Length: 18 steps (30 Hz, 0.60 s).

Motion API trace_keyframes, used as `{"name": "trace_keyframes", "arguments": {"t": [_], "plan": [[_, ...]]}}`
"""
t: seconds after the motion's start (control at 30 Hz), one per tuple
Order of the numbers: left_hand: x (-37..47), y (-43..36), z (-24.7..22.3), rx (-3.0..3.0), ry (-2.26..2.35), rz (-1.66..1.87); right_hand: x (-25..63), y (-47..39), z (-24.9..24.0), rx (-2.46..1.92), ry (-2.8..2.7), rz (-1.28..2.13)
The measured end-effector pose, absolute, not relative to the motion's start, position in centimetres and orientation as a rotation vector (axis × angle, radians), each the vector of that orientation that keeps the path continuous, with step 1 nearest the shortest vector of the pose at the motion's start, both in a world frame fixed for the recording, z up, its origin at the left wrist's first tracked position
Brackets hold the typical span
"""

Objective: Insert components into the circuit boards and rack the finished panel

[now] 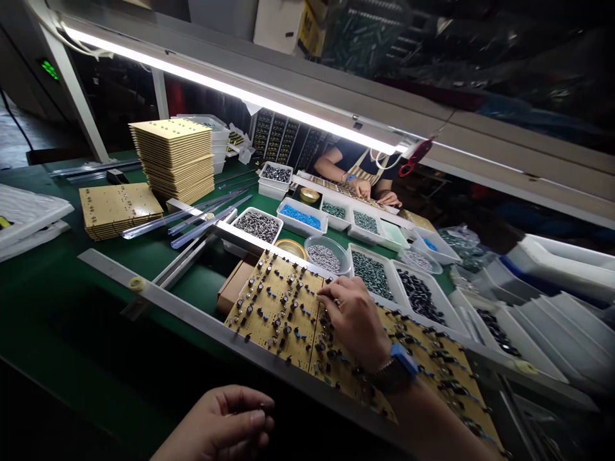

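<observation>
Several tan circuit boards (269, 301) lie side by side in a metal rail frame (192, 307), dotted with small black, blue and silver components. My right hand (353, 317), with a blue device on its wrist, is over the boards, thumb and fingertips pinched together close to one board's upper part. Whatever sits between those fingertips is too small or hidden to name. Below the frame, nearer to me, my left hand (225, 422) is held with its fingers curled in and the thumb against them. A tiny dark bit shows at its fingertips, but I cannot make out what it is.
Behind the boards stand bins of blue parts (300, 216), silver parts (259, 225), green parts (372, 272) and black parts (420, 294). A tall board stack (173, 160) and clear plastic tubes (192, 218) are at left. Opposite, a co-worker's hands (362, 187) work under the lamp (230, 86).
</observation>
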State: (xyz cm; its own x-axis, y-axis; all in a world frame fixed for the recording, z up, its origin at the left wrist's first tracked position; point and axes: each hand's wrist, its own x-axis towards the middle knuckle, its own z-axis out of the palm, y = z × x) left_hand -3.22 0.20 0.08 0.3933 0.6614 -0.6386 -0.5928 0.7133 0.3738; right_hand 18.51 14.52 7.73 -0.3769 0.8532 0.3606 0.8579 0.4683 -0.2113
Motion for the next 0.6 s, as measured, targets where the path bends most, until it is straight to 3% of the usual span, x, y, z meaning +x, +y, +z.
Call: {"name": "trace_keyframes", "arguments": {"t": [0.6], "plan": [[-2.8,0.2,-0.2,0.086,0.866,0.863,18.3,14.7,7.1,-1.373,-2.347,-0.119]]}}
